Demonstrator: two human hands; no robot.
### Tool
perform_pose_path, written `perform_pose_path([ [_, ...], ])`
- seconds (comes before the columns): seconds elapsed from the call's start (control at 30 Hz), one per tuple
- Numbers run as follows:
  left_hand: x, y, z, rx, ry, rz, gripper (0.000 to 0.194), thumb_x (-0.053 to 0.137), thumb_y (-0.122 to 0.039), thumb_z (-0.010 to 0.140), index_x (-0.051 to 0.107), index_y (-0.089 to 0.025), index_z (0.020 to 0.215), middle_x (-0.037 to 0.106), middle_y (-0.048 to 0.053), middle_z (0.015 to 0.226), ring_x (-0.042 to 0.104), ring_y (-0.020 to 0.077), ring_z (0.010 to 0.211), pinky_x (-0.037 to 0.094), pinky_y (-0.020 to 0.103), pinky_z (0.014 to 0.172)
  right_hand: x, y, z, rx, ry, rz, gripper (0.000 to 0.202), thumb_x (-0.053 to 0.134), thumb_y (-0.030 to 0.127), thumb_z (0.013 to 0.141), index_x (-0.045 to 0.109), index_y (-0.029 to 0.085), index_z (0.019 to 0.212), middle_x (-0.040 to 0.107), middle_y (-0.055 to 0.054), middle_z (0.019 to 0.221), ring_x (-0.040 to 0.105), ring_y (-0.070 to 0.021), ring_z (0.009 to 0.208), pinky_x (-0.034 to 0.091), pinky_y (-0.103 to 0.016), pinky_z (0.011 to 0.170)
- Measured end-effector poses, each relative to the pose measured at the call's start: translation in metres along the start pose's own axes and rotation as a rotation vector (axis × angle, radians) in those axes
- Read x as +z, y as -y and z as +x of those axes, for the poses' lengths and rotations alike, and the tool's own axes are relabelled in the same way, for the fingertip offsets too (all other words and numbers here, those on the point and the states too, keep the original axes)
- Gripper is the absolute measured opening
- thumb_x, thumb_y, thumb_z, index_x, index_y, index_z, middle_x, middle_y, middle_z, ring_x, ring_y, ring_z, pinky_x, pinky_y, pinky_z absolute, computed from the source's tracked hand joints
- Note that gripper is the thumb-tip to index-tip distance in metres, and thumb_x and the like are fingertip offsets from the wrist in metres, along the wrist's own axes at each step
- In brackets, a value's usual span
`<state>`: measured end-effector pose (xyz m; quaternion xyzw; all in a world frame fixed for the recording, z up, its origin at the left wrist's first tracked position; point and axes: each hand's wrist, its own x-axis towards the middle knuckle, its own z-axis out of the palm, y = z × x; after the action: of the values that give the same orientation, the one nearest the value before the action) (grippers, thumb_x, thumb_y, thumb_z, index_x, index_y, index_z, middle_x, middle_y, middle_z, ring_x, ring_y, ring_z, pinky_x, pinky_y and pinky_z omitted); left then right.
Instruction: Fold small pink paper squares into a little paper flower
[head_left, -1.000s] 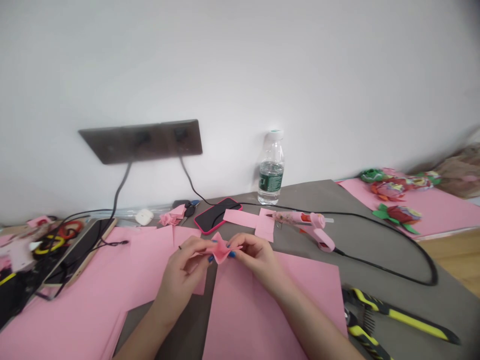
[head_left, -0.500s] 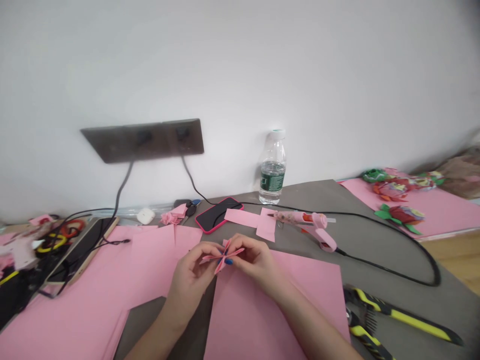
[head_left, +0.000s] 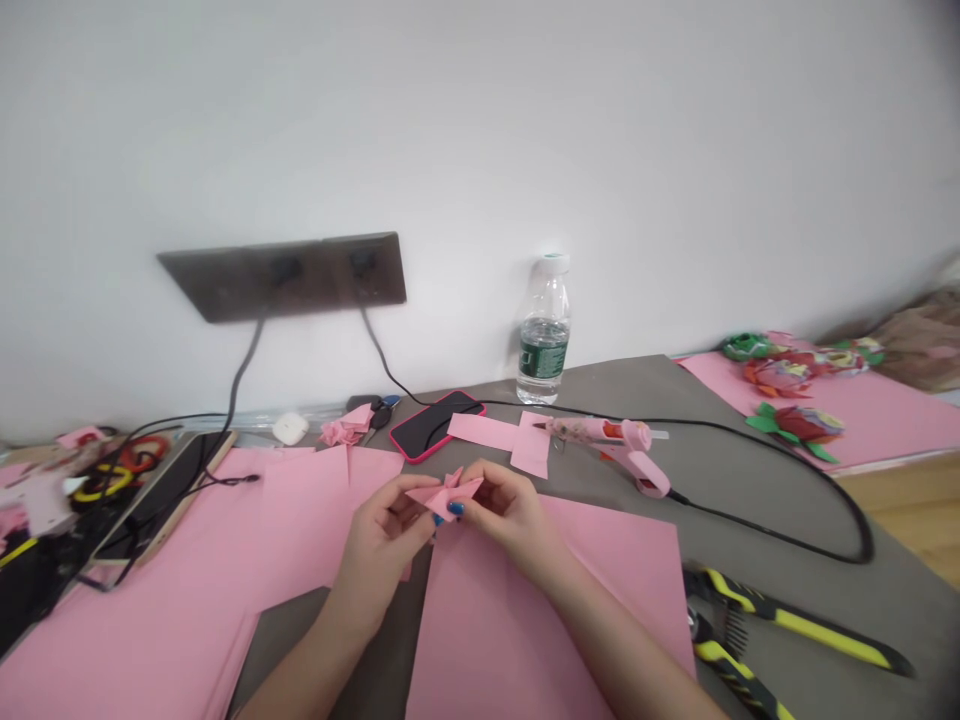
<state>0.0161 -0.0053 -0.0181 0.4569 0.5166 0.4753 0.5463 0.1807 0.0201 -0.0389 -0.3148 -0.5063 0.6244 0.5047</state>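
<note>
Between both hands, a small folded pink paper piece with pointed tips is held above the desk. My left hand pinches its left side, fingers closed. On the right side, my right hand grips it with thumb and fingers, blue nail showing. Beneath the hands lies a large pink paper sheet. Just beyond them are a cross of pink paper strips and a pink glue gun, its nozzle over the strips.
A phone and a water bottle stand toward the wall. Yellow-black pliers lie at right. More pink sheets and another phone are at left. Paper flowers rest far right; a black cord loops across the desk.
The folded paper has been turned: its spread, star-like folds showed before, and now a flatter, broad pointed face shows. Both hands still hold it in nearly the same place.
</note>
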Motion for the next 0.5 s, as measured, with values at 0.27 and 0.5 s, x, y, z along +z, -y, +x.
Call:
perform_pose_path([
  [0.27,0.0010,0.0011,0.0020,-0.019,-0.044,-0.085,0.030,0.080,-0.023,0.069,0.071,-0.019,0.097,0.071,0.000,0.078,0.060,0.0105,0.063,0.051,0.019,0.060,-0.0049,-0.0032,-0.0010,0.022,0.001,0.000,0.020,0.078,0.030,0.079,0.063,0.020,0.088,0.065,0.000,0.084,0.061,-0.0154,0.079,0.047,-0.026,0.069],
  [0.5,-0.0013,-0.0034,-0.0001,0.084,-0.013,0.040,0.028,0.073,-0.015,0.069,0.071,-0.021,0.096,0.071,0.003,0.093,0.065,0.0154,0.075,0.051,0.021,0.059,-0.0018,-0.0002,-0.0025,-0.034,0.043,0.045,0.024,0.079,0.024,0.080,0.056,0.022,0.088,0.064,0.001,0.090,0.062,-0.0130,0.080,0.046,-0.025,0.069],
])
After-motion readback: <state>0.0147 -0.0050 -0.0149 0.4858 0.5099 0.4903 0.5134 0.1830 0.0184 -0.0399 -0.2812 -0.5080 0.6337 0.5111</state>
